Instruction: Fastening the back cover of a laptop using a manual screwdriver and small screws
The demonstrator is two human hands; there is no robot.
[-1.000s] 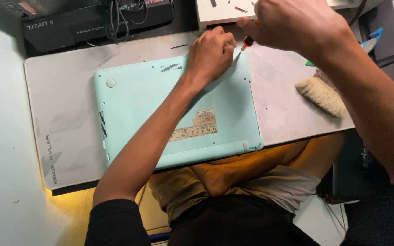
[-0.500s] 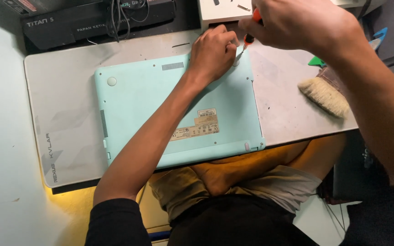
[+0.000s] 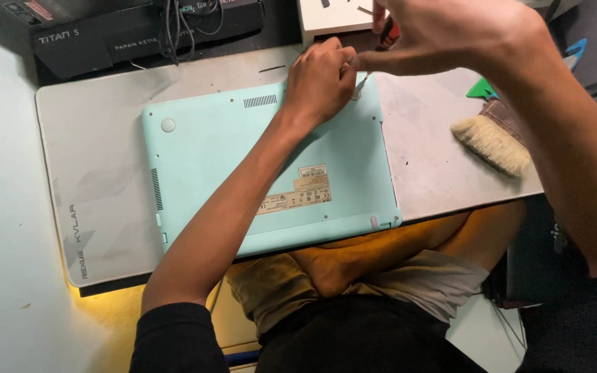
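A mint-green laptop [image 3: 257, 173] lies upside down on a grey desk mat [image 3: 91, 173]. My left hand [image 3: 319, 83] rests curled on the laptop's far right corner, its fingertips right at the tip of a screwdriver [image 3: 361, 83]. Whether they pinch the thin shaft cannot be told. My right hand [image 3: 450, 34] hovers above that corner, holding the screwdriver by its red handle [image 3: 388, 31] with the shaft slanting down to the corner. A round rubber foot [image 3: 168, 125] shows at the laptop's far left corner.
A bristle brush [image 3: 492, 138] lies on the mat to the right, with green [image 3: 479, 88] and blue [image 3: 576, 50] plastic picks beyond it. Black boxes with cables [image 3: 139, 34] line the back edge, beside a white tray [image 3: 333, 17]. My crossed legs sit below the table.
Both hands stay at the laptop's far right corner. My right hand has shifted slightly up and back with the screwdriver; the laptop has not moved.
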